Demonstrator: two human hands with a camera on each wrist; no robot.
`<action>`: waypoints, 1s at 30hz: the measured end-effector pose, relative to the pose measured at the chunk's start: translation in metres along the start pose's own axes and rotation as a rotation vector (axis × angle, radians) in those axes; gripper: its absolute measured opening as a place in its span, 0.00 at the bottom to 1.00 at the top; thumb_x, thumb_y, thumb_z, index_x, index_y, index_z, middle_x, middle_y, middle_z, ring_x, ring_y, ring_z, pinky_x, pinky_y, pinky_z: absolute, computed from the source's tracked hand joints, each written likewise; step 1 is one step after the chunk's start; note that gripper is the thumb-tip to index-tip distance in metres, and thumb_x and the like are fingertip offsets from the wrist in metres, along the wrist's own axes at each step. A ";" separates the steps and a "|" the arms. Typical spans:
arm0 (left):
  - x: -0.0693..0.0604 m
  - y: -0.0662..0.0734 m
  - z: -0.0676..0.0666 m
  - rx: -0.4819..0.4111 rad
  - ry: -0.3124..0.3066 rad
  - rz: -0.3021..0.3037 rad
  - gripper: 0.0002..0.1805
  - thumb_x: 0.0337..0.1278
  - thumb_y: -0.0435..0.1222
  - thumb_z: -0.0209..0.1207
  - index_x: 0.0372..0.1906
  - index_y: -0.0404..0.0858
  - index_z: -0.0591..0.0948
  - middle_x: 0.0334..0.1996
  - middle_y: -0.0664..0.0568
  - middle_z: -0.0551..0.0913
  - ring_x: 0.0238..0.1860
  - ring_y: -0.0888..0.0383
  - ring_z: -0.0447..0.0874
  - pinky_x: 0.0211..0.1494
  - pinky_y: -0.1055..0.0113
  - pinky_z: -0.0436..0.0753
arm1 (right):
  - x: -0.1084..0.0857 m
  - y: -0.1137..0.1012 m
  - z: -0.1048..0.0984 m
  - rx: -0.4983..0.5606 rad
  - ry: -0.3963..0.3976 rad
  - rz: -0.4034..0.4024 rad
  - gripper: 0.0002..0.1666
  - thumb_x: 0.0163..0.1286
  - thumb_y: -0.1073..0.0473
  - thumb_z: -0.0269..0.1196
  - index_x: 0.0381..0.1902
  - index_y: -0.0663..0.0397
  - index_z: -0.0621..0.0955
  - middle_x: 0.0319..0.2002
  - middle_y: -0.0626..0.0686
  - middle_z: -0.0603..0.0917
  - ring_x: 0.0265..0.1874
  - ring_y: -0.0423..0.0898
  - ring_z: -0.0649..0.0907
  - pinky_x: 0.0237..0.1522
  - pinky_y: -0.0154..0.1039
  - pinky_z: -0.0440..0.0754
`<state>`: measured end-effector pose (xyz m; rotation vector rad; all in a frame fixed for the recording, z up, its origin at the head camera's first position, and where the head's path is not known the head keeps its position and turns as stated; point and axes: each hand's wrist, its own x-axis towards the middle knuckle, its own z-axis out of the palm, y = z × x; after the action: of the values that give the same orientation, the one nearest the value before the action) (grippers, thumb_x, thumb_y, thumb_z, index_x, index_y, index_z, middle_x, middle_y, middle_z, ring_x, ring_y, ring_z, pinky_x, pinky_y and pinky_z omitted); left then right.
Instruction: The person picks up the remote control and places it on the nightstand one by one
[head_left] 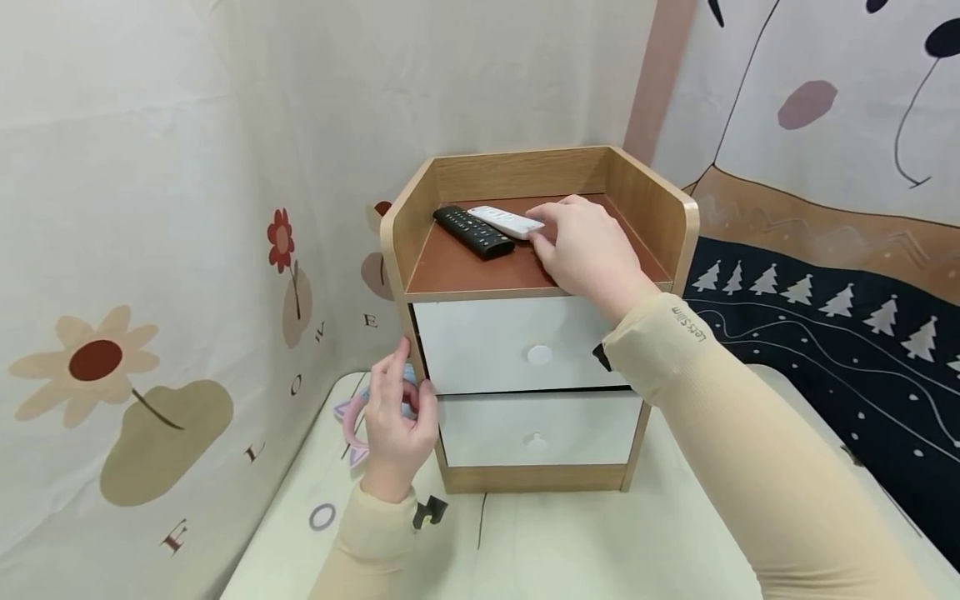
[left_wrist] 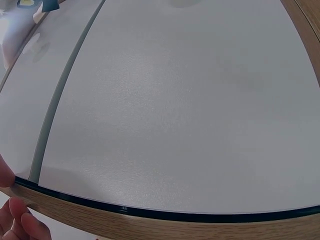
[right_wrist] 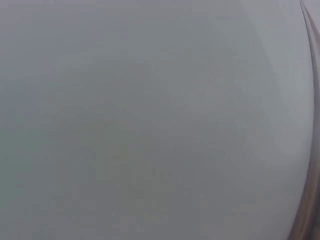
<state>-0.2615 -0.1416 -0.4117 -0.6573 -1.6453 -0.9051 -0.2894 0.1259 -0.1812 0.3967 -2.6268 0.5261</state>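
1 white remote [head_left: 498, 219], long axis aimed at the cabinet top's [head_left: 453, 273] back-left corner, lies left of our right hand [head_left: 588, 250], whose fingers pinch its near end, our left hand's [head_left: 399, 417] fingers extended beside the left edge.

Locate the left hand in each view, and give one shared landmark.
Head: left hand, below and left of centre, at the cabinet's left side.
Left wrist: its fingers, bottom-left corner.
Right wrist: not in it.
Shared landmark, head and left wrist only: wooden left edge.
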 end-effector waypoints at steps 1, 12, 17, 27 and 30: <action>0.000 0.000 0.000 0.001 -0.001 -0.001 0.35 0.62 0.22 0.60 0.76 0.26 0.73 0.51 0.31 0.80 0.21 0.59 0.71 0.22 0.70 0.73 | -0.003 0.001 0.001 0.012 0.032 -0.009 0.24 0.83 0.53 0.59 0.71 0.47 0.84 0.70 0.58 0.84 0.71 0.60 0.81 0.75 0.59 0.77; 0.000 0.001 0.000 0.002 0.002 -0.002 0.35 0.61 0.22 0.60 0.76 0.25 0.73 0.50 0.32 0.79 0.22 0.59 0.70 0.23 0.70 0.73 | -0.062 0.018 0.022 0.190 0.498 -0.341 0.20 0.78 0.61 0.65 0.65 0.56 0.86 0.53 0.61 0.87 0.43 0.56 0.84 0.49 0.47 0.85; 0.001 0.000 0.000 0.002 -0.001 0.015 0.35 0.61 0.22 0.60 0.76 0.24 0.73 0.50 0.31 0.79 0.21 0.59 0.70 0.22 0.69 0.72 | -0.088 0.030 0.030 0.258 0.622 -0.427 0.18 0.76 0.62 0.66 0.60 0.59 0.88 0.55 0.62 0.88 0.54 0.60 0.84 0.59 0.40 0.80; 0.001 -0.001 0.000 -0.004 -0.002 0.023 0.35 0.61 0.22 0.60 0.76 0.24 0.73 0.49 0.32 0.79 0.22 0.60 0.70 0.22 0.70 0.72 | -0.117 0.051 0.042 0.318 0.771 -0.512 0.16 0.70 0.61 0.65 0.52 0.61 0.90 0.50 0.65 0.89 0.52 0.65 0.83 0.67 0.29 0.73; 0.001 -0.001 -0.001 -0.004 -0.007 0.026 0.35 0.61 0.21 0.60 0.76 0.24 0.73 0.50 0.31 0.79 0.22 0.59 0.70 0.22 0.69 0.73 | -0.125 0.062 0.049 0.326 0.800 -0.517 0.16 0.70 0.60 0.65 0.50 0.64 0.90 0.46 0.66 0.88 0.49 0.65 0.82 0.66 0.25 0.73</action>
<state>-0.2623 -0.1427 -0.4107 -0.6831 -1.6382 -0.8885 -0.2201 0.1845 -0.2984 0.7512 -1.5975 0.7392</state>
